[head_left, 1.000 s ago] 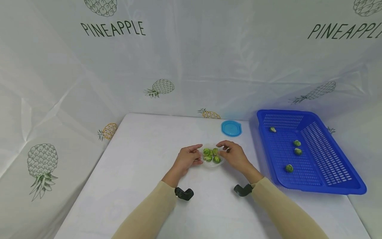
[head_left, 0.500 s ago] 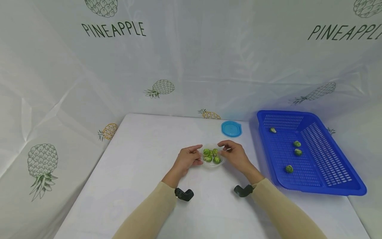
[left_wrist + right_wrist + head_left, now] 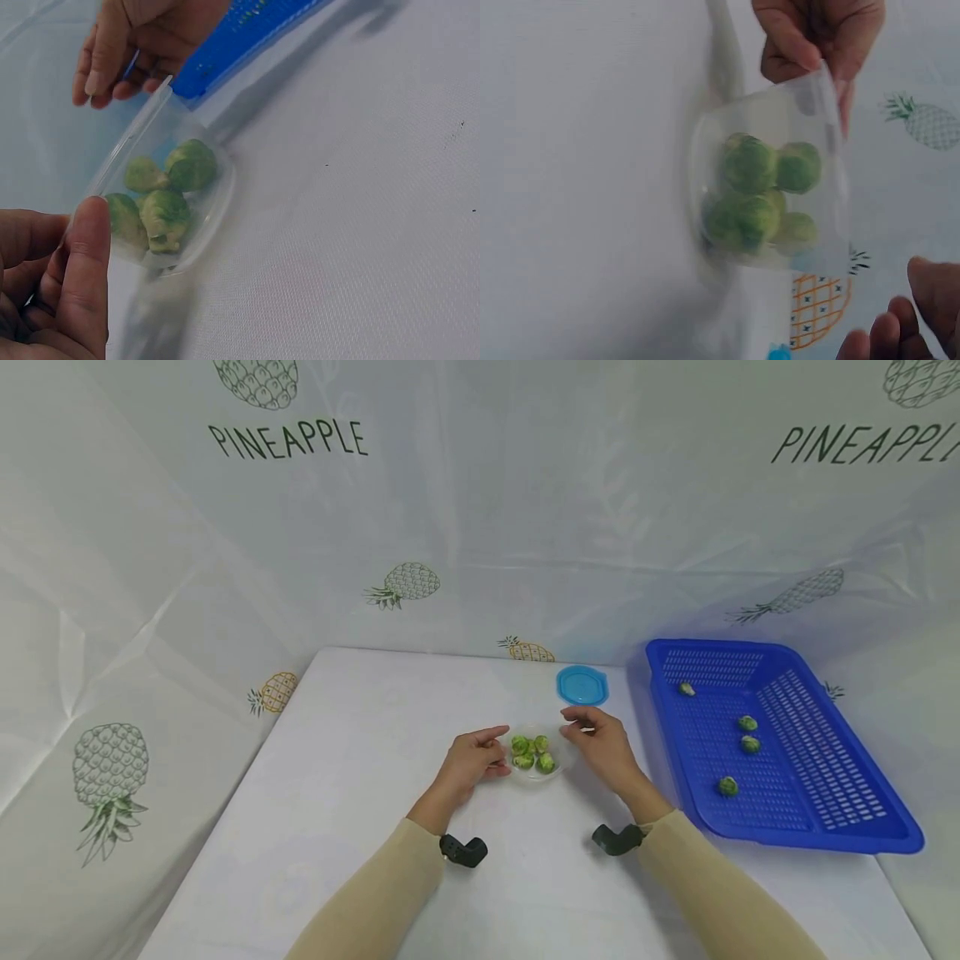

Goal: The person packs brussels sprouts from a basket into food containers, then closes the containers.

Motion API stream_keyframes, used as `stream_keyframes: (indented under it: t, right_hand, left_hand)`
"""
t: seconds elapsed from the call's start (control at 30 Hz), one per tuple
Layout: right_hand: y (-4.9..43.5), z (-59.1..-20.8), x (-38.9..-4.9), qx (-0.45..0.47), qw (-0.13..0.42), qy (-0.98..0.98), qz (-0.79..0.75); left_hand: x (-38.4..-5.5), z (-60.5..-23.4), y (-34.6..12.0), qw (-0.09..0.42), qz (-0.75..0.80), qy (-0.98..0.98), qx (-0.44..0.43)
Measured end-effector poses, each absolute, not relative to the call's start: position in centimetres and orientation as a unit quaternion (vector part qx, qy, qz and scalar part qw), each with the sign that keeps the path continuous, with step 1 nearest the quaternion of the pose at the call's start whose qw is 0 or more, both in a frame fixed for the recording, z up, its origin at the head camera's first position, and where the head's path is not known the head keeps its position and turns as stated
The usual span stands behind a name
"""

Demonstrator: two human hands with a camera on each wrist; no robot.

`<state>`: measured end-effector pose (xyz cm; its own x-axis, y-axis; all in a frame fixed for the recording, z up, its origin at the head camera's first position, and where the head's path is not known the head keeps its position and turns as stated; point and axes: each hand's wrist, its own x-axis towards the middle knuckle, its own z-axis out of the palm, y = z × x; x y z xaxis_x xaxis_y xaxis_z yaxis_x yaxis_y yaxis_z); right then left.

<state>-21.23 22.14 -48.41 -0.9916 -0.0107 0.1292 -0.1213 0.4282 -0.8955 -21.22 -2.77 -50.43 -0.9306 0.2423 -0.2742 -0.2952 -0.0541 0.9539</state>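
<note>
A clear plastic container (image 3: 534,776) stands on the white table with several Brussels sprouts (image 3: 545,764) inside. My left hand (image 3: 465,763) pinches its left rim between thumb and fingers, seen close in the left wrist view, where the container wall (image 3: 214,219) shows the sprouts (image 3: 166,216) through it. To the right of the container is my right hand (image 3: 604,755), apart from the rim, its fingers loosely bent with nothing in them. In the right wrist view a gap lies between the right fingertips (image 3: 885,331) and the container (image 3: 772,107).
Behind the container lies a blue lid (image 3: 582,686), flat near the table's far edge. A blue plastic basket (image 3: 813,840) takes up the right side, with several loose sprouts (image 3: 750,744) in it. A white pineapple-print sheet (image 3: 480,502) hangs behind the table (image 3: 375,693).
My right hand has moved off the container's right rim, slightly to the right. My left hand keeps its grip, and the container and sprouts have stayed in place.
</note>
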Motion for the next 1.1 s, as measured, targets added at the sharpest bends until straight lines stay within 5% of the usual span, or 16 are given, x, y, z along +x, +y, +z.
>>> stream_keyframes:
  t: [0.37, 1.1]
  right_hand:
    - [24.2, -44.8, -20.6, 0.0, 0.119, -0.85, 0.514]
    - [33.4, -38.0, -20.8, -0.053, 0.087, -0.884, 0.455]
  left_hand:
    - [-21.0, -50.3, -2.9, 0.184, 0.728, 0.66, -0.021]
    - [-21.2, -50.2, -2.8, 0.19, 0.727, 0.66, -0.024]
